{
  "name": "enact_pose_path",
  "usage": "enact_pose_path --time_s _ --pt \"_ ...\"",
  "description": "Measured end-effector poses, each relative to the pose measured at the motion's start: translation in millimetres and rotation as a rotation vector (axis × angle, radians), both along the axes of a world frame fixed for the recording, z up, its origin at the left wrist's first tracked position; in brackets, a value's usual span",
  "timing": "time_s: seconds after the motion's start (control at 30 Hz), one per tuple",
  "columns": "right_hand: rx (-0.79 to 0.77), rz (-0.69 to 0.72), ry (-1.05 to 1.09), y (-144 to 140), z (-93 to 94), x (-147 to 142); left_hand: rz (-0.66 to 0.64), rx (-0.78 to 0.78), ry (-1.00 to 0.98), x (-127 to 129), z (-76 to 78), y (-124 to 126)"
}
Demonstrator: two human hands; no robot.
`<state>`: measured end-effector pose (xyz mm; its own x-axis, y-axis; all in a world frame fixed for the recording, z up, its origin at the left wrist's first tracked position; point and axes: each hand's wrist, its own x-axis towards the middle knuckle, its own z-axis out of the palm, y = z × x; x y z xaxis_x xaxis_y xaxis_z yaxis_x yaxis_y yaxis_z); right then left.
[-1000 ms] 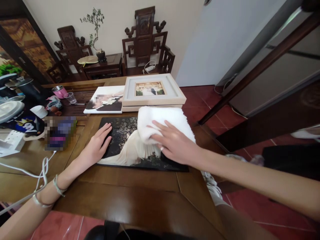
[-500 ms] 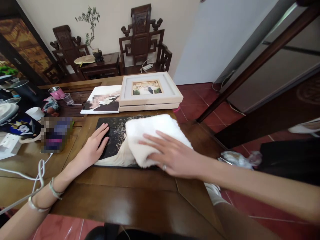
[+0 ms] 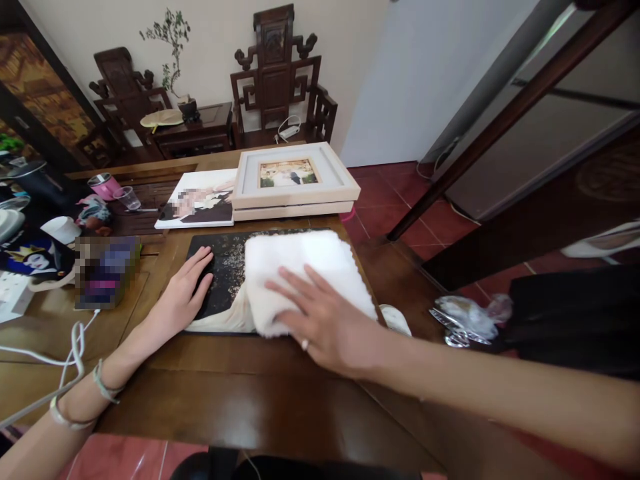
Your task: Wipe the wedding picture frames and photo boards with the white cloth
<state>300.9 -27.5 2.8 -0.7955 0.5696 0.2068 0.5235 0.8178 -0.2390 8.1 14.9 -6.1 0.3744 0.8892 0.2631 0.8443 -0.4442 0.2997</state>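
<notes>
A dark photo print (image 3: 225,267) lies flat on the wooden table (image 3: 240,393). A folded white towel (image 3: 305,267) rests on the print's right part. My right hand (image 3: 325,320) lies flat on the towel's near edge, fingers spread, pressing it down. On the print's left edge rests my left hand (image 3: 183,300), palm down with the fingers apart, holding the print still. Bracelets circle that wrist.
Behind the print lie a pale framed photo (image 3: 293,180) and an unframed photo print (image 3: 197,203). A pink cup (image 3: 103,185), a glass, a box and white cables (image 3: 75,347) crowd the left. Carved wooden chairs (image 3: 275,80) stand at the wall. Red tile floor lies to the right.
My right hand has dragged the towel toward me and leftward across the print. The left hand has stayed in place on the print's left edge.
</notes>
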Motion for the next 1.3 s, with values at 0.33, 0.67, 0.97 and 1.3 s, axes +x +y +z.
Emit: enact_pose_path --time_s 0.33,0.67,0.97,1.3 --pt "0.031 0.205 0.019 -13.9 2.0 0.8 -0.030 -0.018 -0.010 -5.6 -0.7 0.8" --pt "0.036 -0.059 -0.092 29.7 9.0 16.7 -0.043 -0.017 -0.008 -7.7 -1.7 0.1" --pt "-0.149 0.196 -0.207 -60.1 32.1 -10.1 -0.048 -0.001 -0.009 -9.1 -3.2 -3.3" --pt "0.077 -0.113 -0.235 36.7 35.5 -9.6 -0.070 0.005 0.002 -13.0 -1.0 -6.0"
